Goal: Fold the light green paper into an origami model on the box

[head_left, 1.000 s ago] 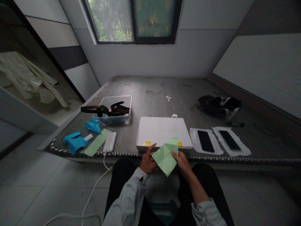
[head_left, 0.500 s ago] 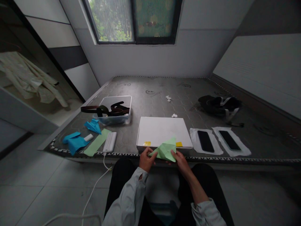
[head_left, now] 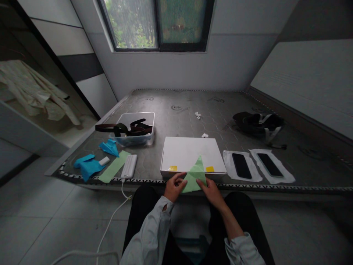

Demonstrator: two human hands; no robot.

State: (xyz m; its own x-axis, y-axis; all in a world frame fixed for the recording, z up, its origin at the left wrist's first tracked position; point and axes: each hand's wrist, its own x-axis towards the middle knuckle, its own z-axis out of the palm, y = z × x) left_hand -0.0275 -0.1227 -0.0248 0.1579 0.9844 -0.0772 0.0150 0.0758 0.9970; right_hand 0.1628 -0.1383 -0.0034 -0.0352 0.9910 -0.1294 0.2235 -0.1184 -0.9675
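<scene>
Left hand (head_left: 173, 187) and right hand (head_left: 211, 188) both pinch the paper (head_left: 196, 176) by its base, just before the box (head_left: 190, 150); a second ago a broad kite, it is now a narrow upright triangle; another fold looks closed.

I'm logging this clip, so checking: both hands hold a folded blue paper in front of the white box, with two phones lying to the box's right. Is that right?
Not quite. The head view shows the folded paper in the left hand and right hand is green, not blue. It is in front of the white box, with two phones to the box's right.
</scene>
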